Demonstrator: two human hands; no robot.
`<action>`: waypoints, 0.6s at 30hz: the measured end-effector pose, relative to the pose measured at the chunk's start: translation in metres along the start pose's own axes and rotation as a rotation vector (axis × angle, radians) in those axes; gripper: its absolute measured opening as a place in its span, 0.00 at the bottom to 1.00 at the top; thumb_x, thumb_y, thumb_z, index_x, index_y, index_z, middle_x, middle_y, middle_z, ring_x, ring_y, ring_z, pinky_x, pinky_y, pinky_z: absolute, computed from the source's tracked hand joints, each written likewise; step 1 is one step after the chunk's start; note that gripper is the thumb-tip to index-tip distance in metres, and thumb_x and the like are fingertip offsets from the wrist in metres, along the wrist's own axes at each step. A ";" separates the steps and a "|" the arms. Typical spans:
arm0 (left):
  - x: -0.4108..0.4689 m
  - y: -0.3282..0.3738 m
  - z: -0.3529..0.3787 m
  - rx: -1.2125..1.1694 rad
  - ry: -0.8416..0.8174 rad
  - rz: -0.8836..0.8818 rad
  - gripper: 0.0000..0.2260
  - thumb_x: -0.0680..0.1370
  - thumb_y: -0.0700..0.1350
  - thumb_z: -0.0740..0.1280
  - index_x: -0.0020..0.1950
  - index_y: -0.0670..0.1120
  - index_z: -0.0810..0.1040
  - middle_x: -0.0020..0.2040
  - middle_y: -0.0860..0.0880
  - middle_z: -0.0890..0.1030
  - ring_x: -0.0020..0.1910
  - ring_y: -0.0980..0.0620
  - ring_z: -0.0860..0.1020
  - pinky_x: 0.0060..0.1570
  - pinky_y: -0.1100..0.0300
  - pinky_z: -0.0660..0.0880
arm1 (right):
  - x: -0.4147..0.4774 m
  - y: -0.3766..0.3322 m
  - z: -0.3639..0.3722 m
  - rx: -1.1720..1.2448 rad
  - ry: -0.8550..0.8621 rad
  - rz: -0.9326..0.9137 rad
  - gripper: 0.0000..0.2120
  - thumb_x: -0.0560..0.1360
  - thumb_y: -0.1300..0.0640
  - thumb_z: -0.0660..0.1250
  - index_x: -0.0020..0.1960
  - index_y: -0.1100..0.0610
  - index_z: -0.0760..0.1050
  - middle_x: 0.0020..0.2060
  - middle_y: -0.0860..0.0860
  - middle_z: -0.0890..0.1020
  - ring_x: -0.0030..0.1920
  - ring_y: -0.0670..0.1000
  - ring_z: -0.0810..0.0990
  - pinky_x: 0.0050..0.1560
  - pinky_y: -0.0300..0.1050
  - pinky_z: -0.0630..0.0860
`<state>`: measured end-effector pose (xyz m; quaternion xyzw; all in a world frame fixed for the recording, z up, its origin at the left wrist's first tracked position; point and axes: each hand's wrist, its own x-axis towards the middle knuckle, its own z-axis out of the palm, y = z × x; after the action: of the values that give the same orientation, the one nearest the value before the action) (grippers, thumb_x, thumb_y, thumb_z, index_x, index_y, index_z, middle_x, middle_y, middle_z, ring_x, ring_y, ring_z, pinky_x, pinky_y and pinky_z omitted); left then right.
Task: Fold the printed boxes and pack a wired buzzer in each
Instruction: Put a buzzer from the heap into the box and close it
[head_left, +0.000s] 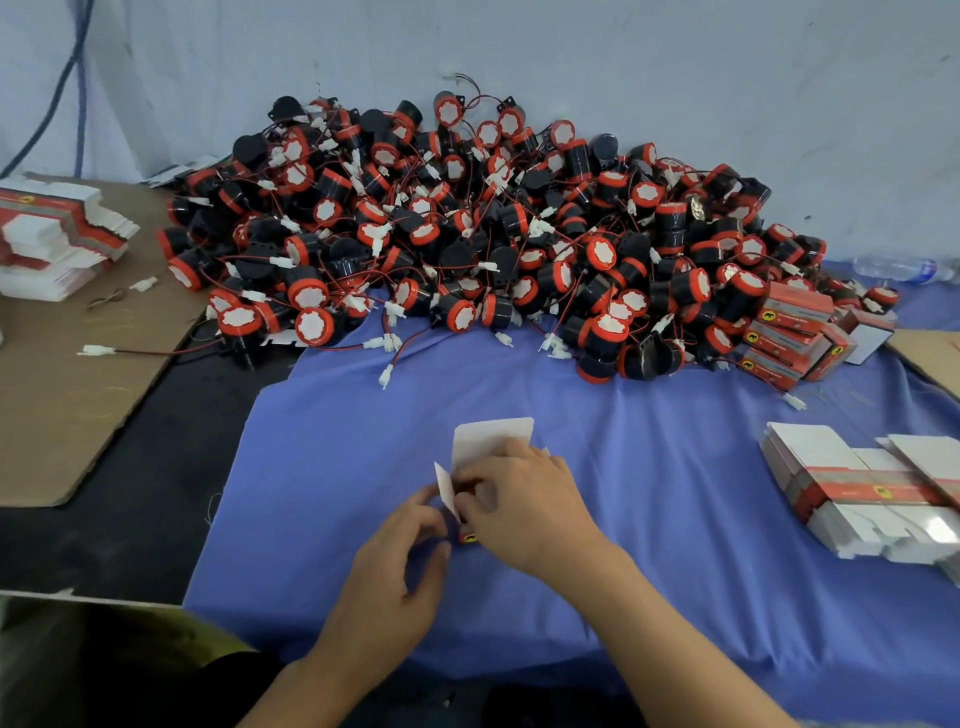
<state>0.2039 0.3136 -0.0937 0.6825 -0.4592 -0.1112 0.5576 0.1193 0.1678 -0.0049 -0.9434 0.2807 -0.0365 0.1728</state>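
Your right hand (522, 499) curls over the printed box (491, 436), fingers bent round it; its white flap stands up beyond your knuckles. Your left hand (400, 556) pinches its side flap. Well past your fingertips, the buzzer pile (467, 234) on blue cloth (675, 467).

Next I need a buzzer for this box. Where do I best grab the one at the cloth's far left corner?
Probably pinch the buzzer across its orange rim, coming from the near side: it lies on its side, round face toward you, that side unblocked.
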 end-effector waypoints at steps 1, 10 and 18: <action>-0.001 0.001 0.000 -0.014 -0.019 -0.034 0.15 0.79 0.40 0.67 0.58 0.61 0.74 0.63 0.63 0.80 0.61 0.63 0.79 0.57 0.68 0.76 | 0.000 0.000 0.001 0.025 0.033 0.009 0.09 0.77 0.47 0.65 0.55 0.45 0.80 0.56 0.44 0.78 0.57 0.52 0.76 0.57 0.46 0.64; -0.001 0.000 0.002 0.002 -0.080 -0.166 0.22 0.80 0.43 0.68 0.70 0.61 0.68 0.63 0.64 0.80 0.62 0.63 0.79 0.58 0.63 0.76 | -0.004 0.005 0.006 -0.216 0.047 -0.215 0.14 0.82 0.48 0.57 0.55 0.45 0.82 0.57 0.47 0.74 0.61 0.52 0.71 0.58 0.46 0.61; 0.000 0.001 0.004 0.227 -0.135 -0.097 0.31 0.79 0.46 0.68 0.77 0.64 0.59 0.70 0.66 0.71 0.61 0.65 0.78 0.54 0.56 0.80 | -0.010 0.019 0.016 -0.089 0.142 -0.311 0.09 0.79 0.53 0.59 0.51 0.50 0.78 0.52 0.45 0.76 0.54 0.50 0.74 0.58 0.47 0.67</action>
<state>0.2004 0.3114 -0.0942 0.7534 -0.4719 -0.1313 0.4387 0.1035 0.1636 -0.0263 -0.9772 0.1443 -0.1168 0.1030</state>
